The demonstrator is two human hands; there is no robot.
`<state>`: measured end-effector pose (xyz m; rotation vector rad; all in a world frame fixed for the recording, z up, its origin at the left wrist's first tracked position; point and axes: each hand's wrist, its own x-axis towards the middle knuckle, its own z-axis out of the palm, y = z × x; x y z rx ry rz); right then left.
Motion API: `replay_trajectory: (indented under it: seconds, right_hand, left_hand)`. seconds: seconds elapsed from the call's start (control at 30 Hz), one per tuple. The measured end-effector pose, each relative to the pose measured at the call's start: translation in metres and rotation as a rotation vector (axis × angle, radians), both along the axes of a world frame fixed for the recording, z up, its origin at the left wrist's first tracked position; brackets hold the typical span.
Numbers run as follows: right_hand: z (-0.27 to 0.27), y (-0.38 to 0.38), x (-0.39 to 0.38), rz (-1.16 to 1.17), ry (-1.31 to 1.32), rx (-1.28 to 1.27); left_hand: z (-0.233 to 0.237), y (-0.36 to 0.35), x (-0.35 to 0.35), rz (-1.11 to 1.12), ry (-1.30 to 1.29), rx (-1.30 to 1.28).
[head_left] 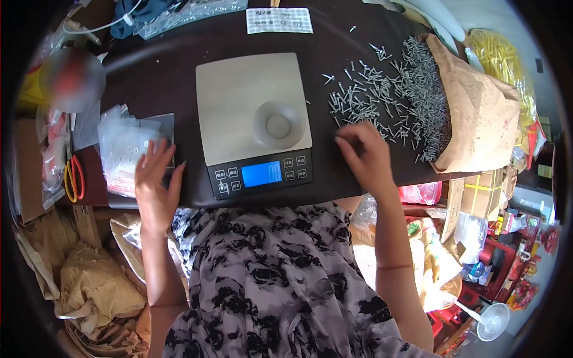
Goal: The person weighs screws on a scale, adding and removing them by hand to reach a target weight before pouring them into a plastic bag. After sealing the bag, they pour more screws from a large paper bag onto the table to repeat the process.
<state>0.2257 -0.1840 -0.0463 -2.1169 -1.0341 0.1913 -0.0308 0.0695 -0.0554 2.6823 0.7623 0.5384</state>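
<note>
My left hand [154, 185] lies with spread fingers on a pile of small clear plastic bags [122, 149] at the left of the table. My right hand [367, 156] is at the near edge of a heap of small grey screws [364, 95]. Its fingers are bent, with a gap between thumb and forefinger, and no held screw shows. Between the hands stands a digital scale [239, 107] with a lit blue display [261, 174]; its digits are too blurred to read. On the scale's plate sits a small round shallow dish [277, 126], with no screws visible in it.
A brown paper sack [477, 113] lies at the right, its mouth toward the screws. Orange-handled scissors [74, 179] are left of the bags. A label sheet [279, 21] lies at the back. Yellow bagged material [498, 59] is beyond the sack. Crumpled paper sacks [98, 286] fill the lower left.
</note>
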Motion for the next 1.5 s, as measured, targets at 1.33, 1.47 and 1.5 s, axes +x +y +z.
replay_trajectory:
  seconds: [1.33,1.47,1.5]
  right_hand:
    - [-0.040,0.020,0.108,-0.159,-0.325,0.062]
    - [-0.008,0.015,0.133,-0.304,0.798,0.264]
    - [-0.002,0.019,0.129,-0.377,0.995,0.540]
  left_hand:
    - [0.005,-0.015,0.003,0.004,-0.023,-0.198]
    - [0.006,-0.016,0.003,0.004,-0.018,-0.207]
    - [0.005,-0.016,0.004,0.001,-0.015,-0.201]
